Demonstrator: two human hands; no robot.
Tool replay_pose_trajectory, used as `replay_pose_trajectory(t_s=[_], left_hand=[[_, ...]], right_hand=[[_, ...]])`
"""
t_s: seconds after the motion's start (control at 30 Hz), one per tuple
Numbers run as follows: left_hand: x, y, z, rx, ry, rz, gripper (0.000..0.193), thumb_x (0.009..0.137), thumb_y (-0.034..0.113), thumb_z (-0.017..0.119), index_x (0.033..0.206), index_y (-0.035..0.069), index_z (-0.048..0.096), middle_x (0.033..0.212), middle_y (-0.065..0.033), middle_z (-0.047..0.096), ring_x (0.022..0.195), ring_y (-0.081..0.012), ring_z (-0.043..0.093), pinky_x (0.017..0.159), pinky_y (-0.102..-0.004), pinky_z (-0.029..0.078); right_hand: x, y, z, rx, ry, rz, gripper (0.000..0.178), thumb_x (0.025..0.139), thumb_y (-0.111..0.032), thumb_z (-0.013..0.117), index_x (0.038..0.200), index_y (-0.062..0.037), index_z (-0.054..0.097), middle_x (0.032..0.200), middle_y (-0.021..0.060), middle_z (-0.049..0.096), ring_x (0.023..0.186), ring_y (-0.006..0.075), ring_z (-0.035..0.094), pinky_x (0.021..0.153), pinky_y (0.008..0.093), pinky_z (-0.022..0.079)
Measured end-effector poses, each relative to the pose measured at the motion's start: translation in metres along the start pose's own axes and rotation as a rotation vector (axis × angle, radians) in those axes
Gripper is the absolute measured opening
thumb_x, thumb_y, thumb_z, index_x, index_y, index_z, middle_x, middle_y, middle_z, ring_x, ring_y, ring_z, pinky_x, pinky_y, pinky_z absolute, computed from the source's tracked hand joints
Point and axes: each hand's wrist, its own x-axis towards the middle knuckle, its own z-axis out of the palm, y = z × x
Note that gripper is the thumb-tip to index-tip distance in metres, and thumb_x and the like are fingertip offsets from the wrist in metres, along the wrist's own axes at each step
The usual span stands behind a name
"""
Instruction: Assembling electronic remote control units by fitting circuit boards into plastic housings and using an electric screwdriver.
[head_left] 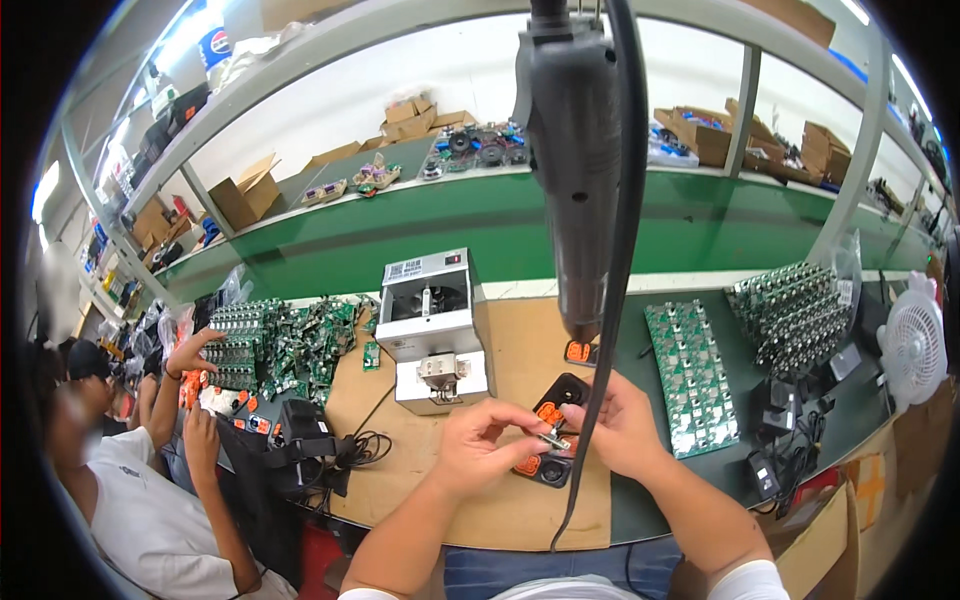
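My left hand [488, 442] pinches a small pale-and-green part [556, 438], which looks like a little circuit board, between thumb and fingertips. Close beside it, my right hand [622, 425] is closed, its fingertips at the part's other side; whatever they grip is too small to make out. Beneath both hands a black housing [552, 472] with round dark openings and orange pieces [527, 464] lies on the brown cardboard sheet [470, 518]. A large dark power screwdriver [572, 190] hangs over the bench, and its black cable passes in front of my right hand.
A silver-grey machine [430, 330] stands on the cardboard. Green circuit boards [690, 380] lie at right, with more boards [310, 345] piled at left. Black adapters [775, 405] and a white fan [915, 345] are at far right. A co-worker [150, 500] sits at left.
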Motion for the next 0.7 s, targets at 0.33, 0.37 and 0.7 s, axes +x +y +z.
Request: replay_pose_trajectory(t_s=[0.33, 0.37, 0.7], left_hand=[[-0.005, -0.002, -0.001, 0.005, 0.148, -0.104, 0.035, 0.074, -0.009, 0.072, 0.103, -0.002, 0.055, 0.092, -0.007, 0.061, 0.088, -0.0138, 0.062, 0.082, -0.0288, 0.052], [-0.004, -0.004, -0.001, -0.002, 0.144, -0.078, 0.041, 0.072, -0.007, 0.075, 0.107, -0.001, 0.054, 0.093, -0.0066, 0.058, 0.087, -0.0125, 0.059, 0.081, -0.0279, 0.051], [-0.01, 0.004, -0.025, 0.569, 0.107, 0.291, 0.036, 0.067, 0.014, 0.082, 0.098, 0.005, 0.067, 0.097, -0.0076, 0.063, 0.091, -0.0197, 0.061, 0.08, -0.0325, 0.049]], right_hand=[[-0.008, -0.018, 0.006, -0.526, -0.114, -0.37, 0.03, 0.078, 0.001, 0.065, 0.107, -0.0048, 0.068, 0.089, 0.011, 0.065, 0.072, 0.0179, 0.064, 0.063, 0.0273, 0.051], [-0.008, -0.016, 0.005, -0.518, -0.136, -0.425, 0.032, 0.076, 0.002, 0.064, 0.108, -0.0037, 0.067, 0.092, 0.0123, 0.065, 0.073, 0.0192, 0.063, 0.064, 0.0287, 0.051], [-0.006, -0.01, 0.018, -0.577, -0.201, -0.7, 0.037, 0.076, -0.023, 0.074, 0.109, -0.0079, 0.066, 0.092, 0.0114, 0.066, 0.079, 0.027, 0.065, 0.071, 0.036, 0.052]])
